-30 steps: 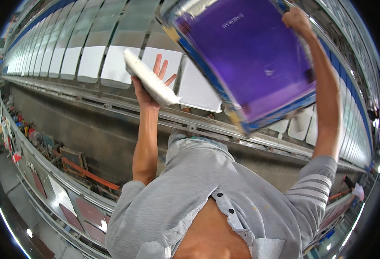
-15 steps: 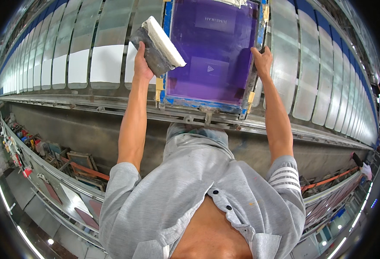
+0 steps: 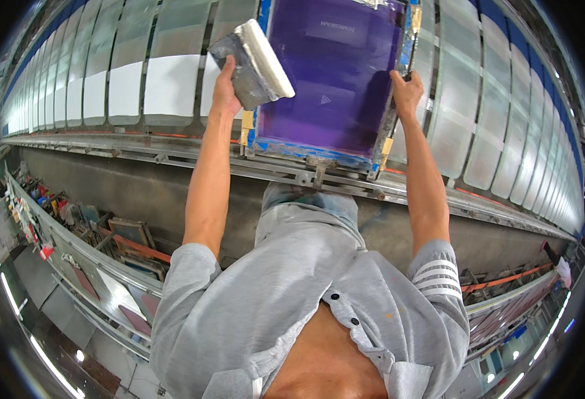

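Note:
My left hand (image 3: 225, 93) is wrapped round a wide grey squeegee (image 3: 244, 74), its long edge thick with white ink. The tool is tilted and held over the left side of a screen-printing frame (image 3: 291, 151). Blue and tan tape runs along that frame, and purple mesh (image 3: 329, 83) with faint printed marks fills it. My right hand (image 3: 407, 94) grips the frame's right side, thumb on the mesh side. What its fingers hold underneath is partly hidden. A clump of white ink (image 3: 372, 3) shows at the far end of the mesh.
Long tables of pale panels stretch left (image 3: 171, 80) and right (image 3: 462, 100); those at left bear white pieces on their near ends. A metal rail (image 3: 272, 174) runs along the near edge. Behind me stands a rack (image 3: 129, 233) with stored frames.
The squeegee has turned a little more upright and sits slightly farther right in view. My right hand keeps its hold on the frame. The whole view has shifted slightly.

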Demonstrator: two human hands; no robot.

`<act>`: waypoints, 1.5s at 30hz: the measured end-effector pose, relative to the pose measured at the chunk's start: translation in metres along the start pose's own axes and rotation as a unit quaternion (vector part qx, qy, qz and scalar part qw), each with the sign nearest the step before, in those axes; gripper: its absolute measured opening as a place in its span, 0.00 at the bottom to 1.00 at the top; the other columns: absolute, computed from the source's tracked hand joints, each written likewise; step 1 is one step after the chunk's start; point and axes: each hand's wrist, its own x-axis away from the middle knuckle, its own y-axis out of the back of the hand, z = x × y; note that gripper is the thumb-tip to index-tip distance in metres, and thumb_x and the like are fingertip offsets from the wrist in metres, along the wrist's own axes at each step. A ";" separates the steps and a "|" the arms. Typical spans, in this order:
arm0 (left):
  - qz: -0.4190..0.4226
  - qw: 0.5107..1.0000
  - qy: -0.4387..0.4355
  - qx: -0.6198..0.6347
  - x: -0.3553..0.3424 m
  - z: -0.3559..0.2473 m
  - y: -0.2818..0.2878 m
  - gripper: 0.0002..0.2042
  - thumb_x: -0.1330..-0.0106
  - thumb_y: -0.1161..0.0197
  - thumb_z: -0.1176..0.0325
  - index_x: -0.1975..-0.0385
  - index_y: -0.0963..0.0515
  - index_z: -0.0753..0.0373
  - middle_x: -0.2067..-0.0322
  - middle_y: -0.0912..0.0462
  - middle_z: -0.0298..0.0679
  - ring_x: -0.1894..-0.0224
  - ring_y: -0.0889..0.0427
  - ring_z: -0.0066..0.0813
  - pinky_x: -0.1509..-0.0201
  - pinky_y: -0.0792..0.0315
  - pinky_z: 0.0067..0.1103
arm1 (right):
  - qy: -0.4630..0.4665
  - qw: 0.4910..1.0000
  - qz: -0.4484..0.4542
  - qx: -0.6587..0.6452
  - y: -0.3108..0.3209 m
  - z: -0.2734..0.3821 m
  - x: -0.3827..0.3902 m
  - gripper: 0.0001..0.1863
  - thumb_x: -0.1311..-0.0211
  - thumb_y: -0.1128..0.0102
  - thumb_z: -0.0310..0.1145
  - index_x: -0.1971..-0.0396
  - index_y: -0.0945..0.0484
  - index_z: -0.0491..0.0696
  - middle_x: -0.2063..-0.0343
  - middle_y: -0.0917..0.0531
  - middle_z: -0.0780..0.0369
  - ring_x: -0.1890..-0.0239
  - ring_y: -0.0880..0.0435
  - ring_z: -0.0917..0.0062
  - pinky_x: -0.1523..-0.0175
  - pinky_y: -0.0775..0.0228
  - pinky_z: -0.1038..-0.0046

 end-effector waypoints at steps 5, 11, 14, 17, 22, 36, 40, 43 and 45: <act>-0.026 0.999 0.003 -0.046 0.010 0.001 -0.011 0.28 0.33 0.28 0.51 0.45 0.22 0.70 0.52 0.14 0.43 0.52 0.13 0.36 0.45 0.19 0.34 | 0.009 0.995 -0.026 0.099 -0.010 -0.023 -0.001 0.25 0.51 0.29 0.47 0.62 0.17 0.39 0.57 0.21 0.46 0.52 0.21 0.50 0.46 0.29 0.54; -0.047 0.997 -0.002 -0.053 0.019 0.014 0.005 0.26 0.35 0.25 0.55 0.47 0.21 0.69 0.54 0.14 0.43 0.56 0.12 0.35 0.49 0.17 0.33 | 0.009 0.995 -0.030 0.093 -0.018 -0.016 0.004 0.26 0.50 0.30 0.48 0.57 0.15 0.43 0.53 0.21 0.50 0.50 0.19 0.53 0.44 0.26 0.56; -0.048 0.996 -0.008 -0.075 0.017 0.016 0.006 0.25 0.34 0.26 0.55 0.47 0.21 0.70 0.55 0.14 0.43 0.57 0.12 0.34 0.50 0.16 0.32 | 0.000 0.993 -0.027 0.118 -0.027 -0.015 0.006 0.27 0.47 0.32 0.47 0.52 0.17 0.44 0.51 0.21 0.52 0.49 0.19 0.55 0.44 0.25 0.56; -0.057 0.994 0.011 -0.088 0.014 0.018 0.002 0.25 0.33 0.26 0.55 0.48 0.21 0.71 0.55 0.14 0.43 0.58 0.12 0.34 0.51 0.16 0.32 | -0.013 0.990 -0.005 0.143 -0.025 -0.015 0.010 0.28 0.45 0.34 0.46 0.48 0.18 0.44 0.49 0.22 0.52 0.47 0.20 0.56 0.43 0.25 0.56; -0.027 0.982 0.052 -0.180 0.019 0.002 -0.008 0.21 0.36 0.25 0.63 0.50 0.20 0.72 0.57 0.13 0.44 0.58 0.12 0.34 0.51 0.17 0.31 | -0.025 0.982 0.016 0.184 -0.022 0.000 0.015 0.34 0.40 0.35 0.50 0.39 0.24 0.42 0.47 0.23 0.52 0.42 0.23 0.54 0.42 0.25 0.55; -0.014 0.963 0.000 -0.268 0.036 0.002 -0.021 0.25 0.49 0.23 0.76 0.51 0.19 0.78 0.56 0.12 0.50 0.56 0.12 0.36 0.43 0.22 0.28 | 0.051 0.976 0.002 0.211 -0.012 -0.011 0.042 0.25 0.42 0.29 0.44 0.53 0.23 0.41 0.56 0.22 0.50 0.51 0.19 0.51 0.48 0.24 0.54; -0.021 0.967 0.019 -0.253 0.044 0.016 -0.006 0.18 0.48 0.24 0.78 0.57 0.16 0.74 0.61 0.11 0.47 0.61 0.12 0.32 0.49 0.20 0.26 | 0.066 0.975 -0.007 0.214 -0.015 -0.010 0.044 0.27 0.41 0.29 0.45 0.50 0.22 0.41 0.56 0.22 0.51 0.51 0.19 0.52 0.48 0.24 0.54; -0.030 0.966 0.041 -0.252 0.049 0.012 -0.007 0.19 0.48 0.24 0.77 0.56 0.16 0.74 0.61 0.11 0.46 0.61 0.12 0.34 0.49 0.20 0.28 | 0.051 0.973 0.010 0.226 -0.008 -0.001 0.051 0.28 0.40 0.30 0.46 0.47 0.23 0.41 0.55 0.22 0.51 0.50 0.19 0.53 0.47 0.24 0.54; -0.003 0.962 0.061 -0.265 0.047 0.003 -0.026 0.21 0.49 0.23 0.75 0.54 0.16 0.72 0.61 0.11 0.43 0.61 0.12 0.33 0.49 0.20 0.27 | 0.031 0.967 0.031 0.251 -0.001 -0.001 0.044 0.31 0.37 0.31 0.49 0.43 0.24 0.41 0.54 0.22 0.51 0.47 0.21 0.53 0.46 0.25 0.54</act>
